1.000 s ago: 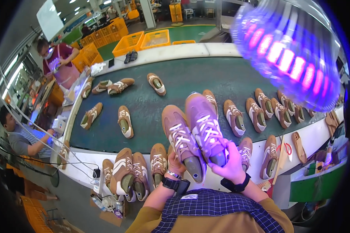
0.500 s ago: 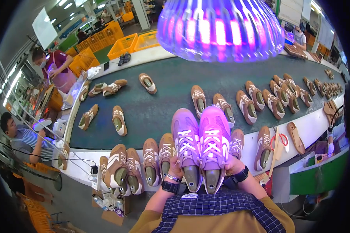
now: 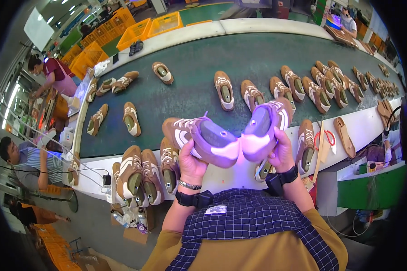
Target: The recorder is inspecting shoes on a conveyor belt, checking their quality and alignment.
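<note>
In my left hand (image 3: 192, 163) is a brown sneaker (image 3: 182, 135) with white side stripes and white laces, its toe pointing to the left. My right hand (image 3: 282, 152) grips a matching sneaker (image 3: 282, 113), toe turned up and to the right. Both are held above the near white ledge, with their heels almost meeting in the middle; I cannot tell whether they touch. Dark green shoe lasts fill both shoes. Violet light falls on the heels. Fingers wrap the sides of each shoe near the heel.
Several similar sneakers (image 3: 224, 90) stand on the green conveyor belt (image 3: 181, 108). More brown shoes (image 3: 131, 169) crowd the near ledge at left. Red-handled scissors (image 3: 322, 140) and a tan shoe piece (image 3: 344, 137) lie at right. Two people (image 3: 54, 74) (image 3: 27, 158) work at left.
The pair was upright side by side, toes away from me. Now the shoes are swung apart at the toes, heels together. The glowing lamp has left the view.
</note>
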Tool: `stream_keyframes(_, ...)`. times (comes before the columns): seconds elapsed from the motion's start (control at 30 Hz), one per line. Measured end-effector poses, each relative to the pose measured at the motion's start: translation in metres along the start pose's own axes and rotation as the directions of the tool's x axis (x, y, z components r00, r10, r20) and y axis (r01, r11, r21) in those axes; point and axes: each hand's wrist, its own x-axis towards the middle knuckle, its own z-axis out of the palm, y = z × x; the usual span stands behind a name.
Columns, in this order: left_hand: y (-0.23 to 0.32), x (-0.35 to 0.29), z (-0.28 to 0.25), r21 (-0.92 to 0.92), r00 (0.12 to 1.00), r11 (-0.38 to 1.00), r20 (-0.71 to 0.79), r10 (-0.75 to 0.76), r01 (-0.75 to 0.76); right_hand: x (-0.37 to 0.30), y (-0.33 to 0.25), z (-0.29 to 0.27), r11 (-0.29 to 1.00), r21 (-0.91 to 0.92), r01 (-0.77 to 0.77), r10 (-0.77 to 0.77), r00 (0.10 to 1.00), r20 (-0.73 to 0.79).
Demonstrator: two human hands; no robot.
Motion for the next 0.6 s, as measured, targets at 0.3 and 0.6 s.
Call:
stream_keyframes(0.3,0.001,0.006,-0.007,0.008,0.971,0.999,-0.236,0.038,-0.037,0.004,0.027,0.007,0.995,-0.039,0.097,-0.104,0.953,-0.285)
stream_keyframes(0.6,0.004,0.01,-0.012,0.019,0.961,0.999,-0.273,0.042,-0.038,0.009,0.035,0.012,0.992,-0.072,0.108,-0.127,0.926,-0.355)
